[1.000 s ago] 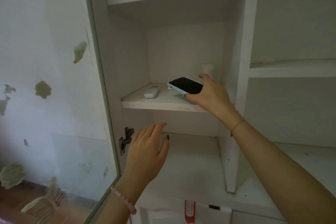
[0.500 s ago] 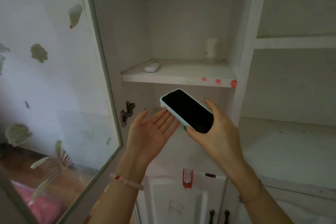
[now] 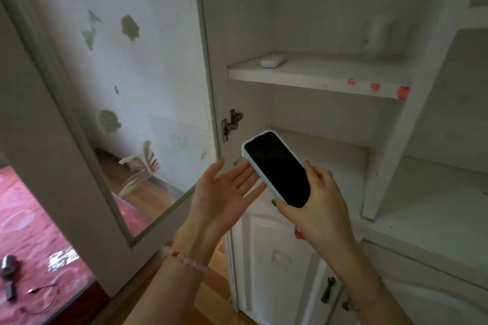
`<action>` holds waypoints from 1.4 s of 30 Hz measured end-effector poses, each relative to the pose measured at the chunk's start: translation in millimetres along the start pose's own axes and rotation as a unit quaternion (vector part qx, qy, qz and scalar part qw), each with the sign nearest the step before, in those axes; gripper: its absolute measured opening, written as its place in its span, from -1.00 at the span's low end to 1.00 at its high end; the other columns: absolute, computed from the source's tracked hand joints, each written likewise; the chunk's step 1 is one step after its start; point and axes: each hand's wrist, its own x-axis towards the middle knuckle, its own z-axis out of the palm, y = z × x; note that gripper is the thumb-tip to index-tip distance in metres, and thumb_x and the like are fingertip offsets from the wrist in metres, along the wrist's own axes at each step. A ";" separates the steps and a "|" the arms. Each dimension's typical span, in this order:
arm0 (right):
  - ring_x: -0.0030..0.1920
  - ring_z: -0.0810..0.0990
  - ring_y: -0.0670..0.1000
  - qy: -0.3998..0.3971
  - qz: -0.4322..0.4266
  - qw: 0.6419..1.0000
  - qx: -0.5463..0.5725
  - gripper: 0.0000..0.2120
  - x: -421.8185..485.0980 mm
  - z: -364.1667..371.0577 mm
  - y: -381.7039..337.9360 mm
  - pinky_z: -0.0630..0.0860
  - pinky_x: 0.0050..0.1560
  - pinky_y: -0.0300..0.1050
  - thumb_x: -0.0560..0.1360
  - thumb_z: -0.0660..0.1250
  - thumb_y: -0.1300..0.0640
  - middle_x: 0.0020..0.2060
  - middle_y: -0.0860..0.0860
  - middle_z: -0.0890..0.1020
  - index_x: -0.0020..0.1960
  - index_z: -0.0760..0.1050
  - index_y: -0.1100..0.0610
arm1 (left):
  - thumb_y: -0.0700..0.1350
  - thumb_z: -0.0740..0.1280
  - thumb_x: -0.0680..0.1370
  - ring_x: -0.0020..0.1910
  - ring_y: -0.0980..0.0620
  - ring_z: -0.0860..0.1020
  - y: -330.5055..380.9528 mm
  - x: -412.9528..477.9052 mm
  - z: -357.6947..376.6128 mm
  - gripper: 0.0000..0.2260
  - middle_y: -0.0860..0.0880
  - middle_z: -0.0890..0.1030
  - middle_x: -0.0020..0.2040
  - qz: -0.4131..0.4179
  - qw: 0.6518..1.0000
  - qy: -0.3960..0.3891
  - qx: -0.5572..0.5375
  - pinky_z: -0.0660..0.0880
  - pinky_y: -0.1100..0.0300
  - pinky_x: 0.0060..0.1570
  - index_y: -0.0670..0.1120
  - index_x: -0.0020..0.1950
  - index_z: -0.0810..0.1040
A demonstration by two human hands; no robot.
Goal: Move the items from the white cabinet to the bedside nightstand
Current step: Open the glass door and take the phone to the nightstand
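1. Gripping the phone (image 3: 277, 169) is the right hand (image 3: 320, 210), low at five o'clock of the view. The thumb pinches the phone's lower left edge and the fingers curl up along the right edge. The dark screen faces up, and the pale blue case points toward eleven o'clock.
2. At nine o'clock of the phone comes the left hand (image 3: 224, 188), palm up, fingers straight and loosely spread, holding nothing. Its fingertips (image 3: 248, 166) reach the phone's left edge; touching or just under, I cannot tell. A beaded bracelet (image 3: 184, 258) rings that wrist.
3. The phone is out of the white cabinet (image 3: 383, 166), held in the air before the lower open compartment.
4. Up at twelve o'clock, the shelf (image 3: 317, 79) carries a small white remote (image 3: 272, 61) at its front left. A blurred white container (image 3: 376, 31) stands at the back right, well apart.
5. At nine o'clock the glass door (image 3: 66, 153) stands swung open on its hinge (image 3: 231, 124).
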 end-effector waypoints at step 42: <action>0.14 0.41 0.04 -0.455 -0.504 0.690 0.250 -0.11 -416.3 54.9 -265.6 0.29 0.07 -0.25 0.23 0.54 -0.10 0.14 0.05 0.40 0.43 0.25 0.14 | 0.01 0.12 0.61 0.23 -0.21 0.53 -120.7 -598.2 -86.6 -0.59 -0.27 0.56 0.21 0.514 0.689 0.494 -0.129 0.47 -0.09 0.14 -0.28 0.28 0.42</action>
